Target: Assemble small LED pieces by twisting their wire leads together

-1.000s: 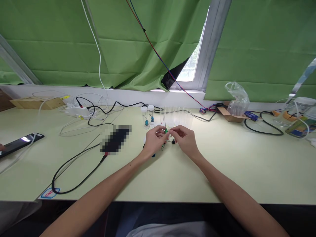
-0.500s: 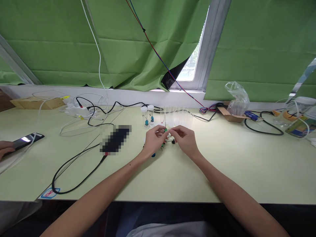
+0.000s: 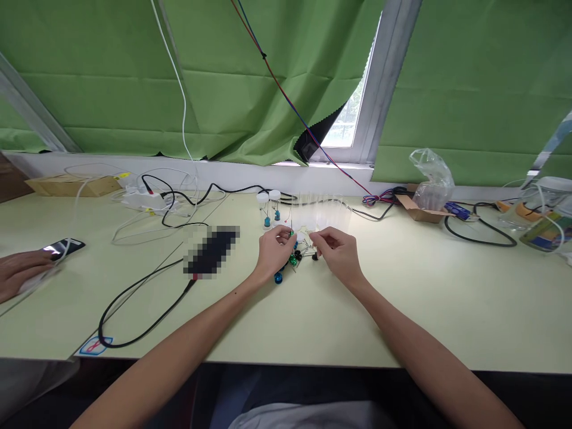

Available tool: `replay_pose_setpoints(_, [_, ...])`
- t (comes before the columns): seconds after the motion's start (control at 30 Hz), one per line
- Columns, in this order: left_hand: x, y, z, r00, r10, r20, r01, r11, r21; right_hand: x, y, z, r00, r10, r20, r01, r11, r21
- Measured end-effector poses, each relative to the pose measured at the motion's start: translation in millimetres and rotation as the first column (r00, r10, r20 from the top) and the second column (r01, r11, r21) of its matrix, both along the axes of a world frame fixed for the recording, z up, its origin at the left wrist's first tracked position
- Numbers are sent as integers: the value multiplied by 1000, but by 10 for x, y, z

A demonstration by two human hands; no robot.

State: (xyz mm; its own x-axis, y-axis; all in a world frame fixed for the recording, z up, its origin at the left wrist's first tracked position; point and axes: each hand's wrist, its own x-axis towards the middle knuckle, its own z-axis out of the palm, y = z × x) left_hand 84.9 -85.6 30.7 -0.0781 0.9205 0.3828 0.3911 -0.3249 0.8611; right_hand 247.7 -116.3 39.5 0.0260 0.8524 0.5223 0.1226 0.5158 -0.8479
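My left hand (image 3: 273, 253) is closed in a pinch on a small green piece with a thin upright metal pin (image 3: 292, 231). To its right, my right hand (image 3: 338, 255) has thumb and forefinger pressed together; whatever is between them is too small to make out. The two hands are apart. Between and below them lies a loose cluster of small parts with metal pins: green pieces (image 3: 293, 260), a black piece (image 3: 315, 256) and a blue piece (image 3: 278, 278). My left hand partly hides this cluster.
Behind my hands stand two white-capped clear vials (image 3: 267, 219) with blue pieces inside, and a row of clear tubes (image 3: 326, 213). A pixelated dark device (image 3: 212, 251) with a black cable lies left. Another person's hand (image 3: 22, 271) rests by a phone (image 3: 65, 248). A carton (image 3: 422, 211) stands right.
My hands have moved apart, the left shifting slightly left with the green piece. More of the cluster shows between them. The other person's hand has moved further into view.
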Motion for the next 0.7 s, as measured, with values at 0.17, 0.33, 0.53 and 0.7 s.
replay_pose_setpoints(0.17, [-6,3,-8,999,-23,35,22,999,40,32,96,-66,989,-84,124,90,995,-38])
replay_pose_setpoints(0.33, [31,-37,-20,997,-78,4,77,995,63,73,209,-192,868,-76,490,114,992,-48])
replay_pose_setpoints(0.53, [34,-46,-6,995,-98,17,97,995,38,79,183,-187,694,-15,720,44,999,-21])
replay_pose_setpoints(0.7, [45,-51,15,998,-59,-28,60,997,53,89,195,-233,651,17,759,28,999,-47])
